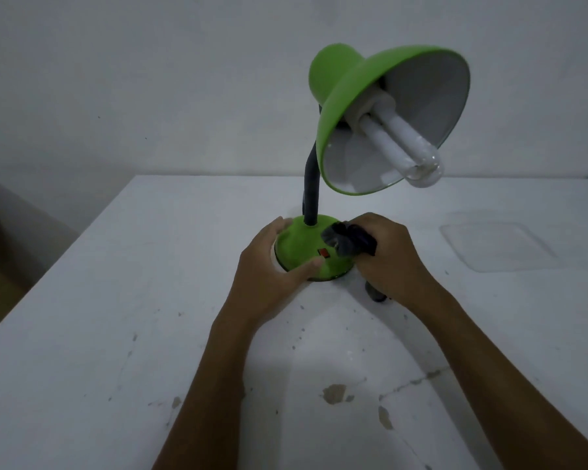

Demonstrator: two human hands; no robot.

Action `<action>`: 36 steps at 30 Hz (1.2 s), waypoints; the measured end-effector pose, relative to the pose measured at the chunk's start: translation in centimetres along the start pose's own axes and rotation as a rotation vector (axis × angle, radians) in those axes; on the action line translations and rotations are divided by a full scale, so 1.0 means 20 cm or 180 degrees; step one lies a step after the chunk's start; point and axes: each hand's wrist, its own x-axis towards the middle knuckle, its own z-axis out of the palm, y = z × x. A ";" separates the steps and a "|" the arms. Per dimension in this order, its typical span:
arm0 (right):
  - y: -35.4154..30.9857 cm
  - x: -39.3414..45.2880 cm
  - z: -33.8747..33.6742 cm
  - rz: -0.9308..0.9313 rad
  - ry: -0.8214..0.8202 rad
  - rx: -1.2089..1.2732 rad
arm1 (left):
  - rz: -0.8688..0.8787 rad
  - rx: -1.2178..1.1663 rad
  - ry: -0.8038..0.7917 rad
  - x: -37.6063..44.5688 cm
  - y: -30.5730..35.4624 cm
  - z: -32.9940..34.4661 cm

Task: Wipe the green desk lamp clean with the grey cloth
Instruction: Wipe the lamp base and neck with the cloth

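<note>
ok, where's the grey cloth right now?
Head view, just right of centre: the grey cloth is bunched in the right hand, pressed on the right side of the lamp base.

Both arms reach forward — left hand [272, 266] spread wide, right hand [386, 256] curled tight

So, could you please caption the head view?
Left hand steadies green lamp base while right hand wipes it with grey cloth.
</note>
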 end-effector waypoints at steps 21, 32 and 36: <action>0.16 -0.04 0.05 0.0719 -0.0349 0.0663 | -0.0189 0.0404 0.0778 0.12 0.13 -0.10; 0.16 -0.07 0.10 0.0408 -0.0470 -0.0152 | 0.0449 0.1325 -0.0518 0.12 0.01 -0.01; 0.10 -0.11 0.09 0.0398 -0.0502 -0.0248 | 0.0190 0.1252 -0.0515 0.09 0.00 -0.08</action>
